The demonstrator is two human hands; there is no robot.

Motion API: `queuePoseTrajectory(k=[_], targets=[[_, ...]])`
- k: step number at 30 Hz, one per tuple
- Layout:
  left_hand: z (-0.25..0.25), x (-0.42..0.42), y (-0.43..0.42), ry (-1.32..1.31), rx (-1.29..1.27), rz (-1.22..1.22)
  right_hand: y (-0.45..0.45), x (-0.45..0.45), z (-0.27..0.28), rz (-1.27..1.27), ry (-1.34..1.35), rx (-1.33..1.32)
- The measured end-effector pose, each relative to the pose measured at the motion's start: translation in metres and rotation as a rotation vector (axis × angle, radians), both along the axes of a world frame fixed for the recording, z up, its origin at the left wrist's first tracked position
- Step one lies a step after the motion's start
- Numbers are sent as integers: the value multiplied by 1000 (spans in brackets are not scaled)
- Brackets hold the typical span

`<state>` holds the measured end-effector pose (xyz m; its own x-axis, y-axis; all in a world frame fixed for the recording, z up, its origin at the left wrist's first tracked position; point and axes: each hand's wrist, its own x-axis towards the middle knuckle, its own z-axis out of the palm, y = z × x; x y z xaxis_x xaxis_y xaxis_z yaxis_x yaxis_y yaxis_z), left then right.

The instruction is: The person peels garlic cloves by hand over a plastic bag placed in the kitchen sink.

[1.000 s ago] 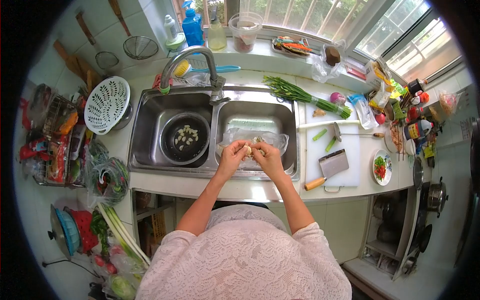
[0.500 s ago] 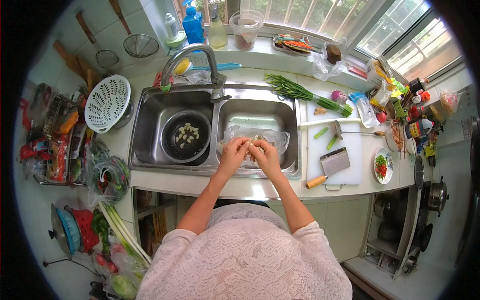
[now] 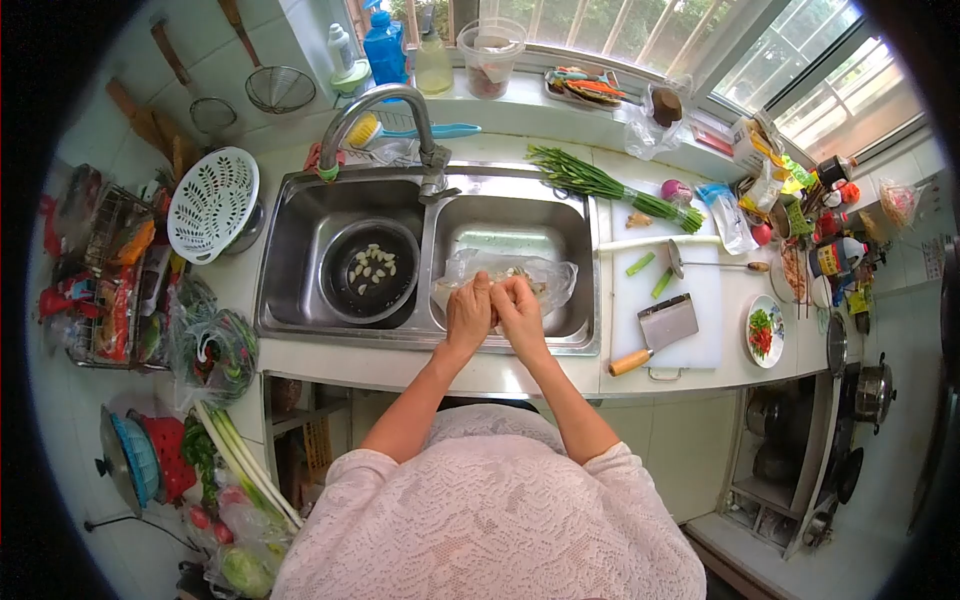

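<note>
My left hand [image 3: 469, 318] and my right hand [image 3: 517, 312] meet over the front of the right sink basin, fingers closed and touching. Whatever they pinch is hidden behind the fingers. Just beyond them a clear plastic bag [image 3: 556, 284] lies spread in the basin, with pale papery bits on it. In the left basin sits a dark round bowl [image 3: 370, 301] holding several peeled garlic cloves [image 3: 374, 262].
A cleaver [image 3: 667, 322], green stalk pieces and a long-handled ladle [image 3: 676, 258] lie on the white cutting board [image 3: 700, 352] at right. Beyond are green stems [image 3: 600, 185]. A plate [image 3: 766, 352] holds chopped red and green pieces. The faucet [image 3: 425, 130] arches behind the sink.
My hands have drawn slightly closer to my body and pressed together, the fingers now more curled. The pale bits earlier visible between the fingertips are now hidden.
</note>
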<state>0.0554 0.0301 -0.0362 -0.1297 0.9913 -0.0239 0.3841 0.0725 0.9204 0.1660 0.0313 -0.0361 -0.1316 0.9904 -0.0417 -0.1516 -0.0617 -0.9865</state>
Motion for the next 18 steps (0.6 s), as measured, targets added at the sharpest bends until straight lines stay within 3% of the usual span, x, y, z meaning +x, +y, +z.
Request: queuePoseTrajectory(k=[2,4,9,15,18], targets=[[-2,2,0,46,36,0,-3,-1,-1,54,-54,3],[-2,6,0,87,73,-3,-7,-2,-4,-45,-125,6],[21,10,0,-74,60,-177,-4,11,1,-1,-150,-39],[12,12,14,32,192,-97,9,13,5,5,-156,-2],[17,17,16,-45,177,-41,13,14,10,18,-187,-25]])
